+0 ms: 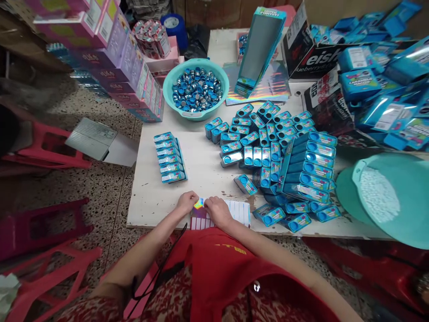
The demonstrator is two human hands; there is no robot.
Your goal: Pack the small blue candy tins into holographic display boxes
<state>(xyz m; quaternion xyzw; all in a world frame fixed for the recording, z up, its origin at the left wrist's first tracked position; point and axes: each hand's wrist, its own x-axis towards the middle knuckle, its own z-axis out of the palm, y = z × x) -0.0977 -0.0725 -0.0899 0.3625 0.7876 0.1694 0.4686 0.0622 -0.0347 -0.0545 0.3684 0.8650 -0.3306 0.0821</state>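
At the front edge of the table, my left hand point(187, 202) and my right hand point(218, 211) are close together, fingers pinched. Between them a small shiny rainbow-coloured sticker point(199, 204) is held by its two sides. Under and beside my right hand lie a sheet with white strips point(240, 212) and a purplish striped sheet point(200, 223). A single blue box point(246, 184) with a round recess in its top lies just beyond my right hand. Farther off to the left, a row of similar blue boxes point(169, 158) stands in a tray.
Many small blue boxes point(257, 155) crowd the table's middle, beside a filled display carton point(310, 167). A turquoise basin point(170, 99) holds metal-and-blue caps. Pink and purple cartons point(110, 67) are stacked at left. Another basin point(348, 190) with white pieces stands at right.
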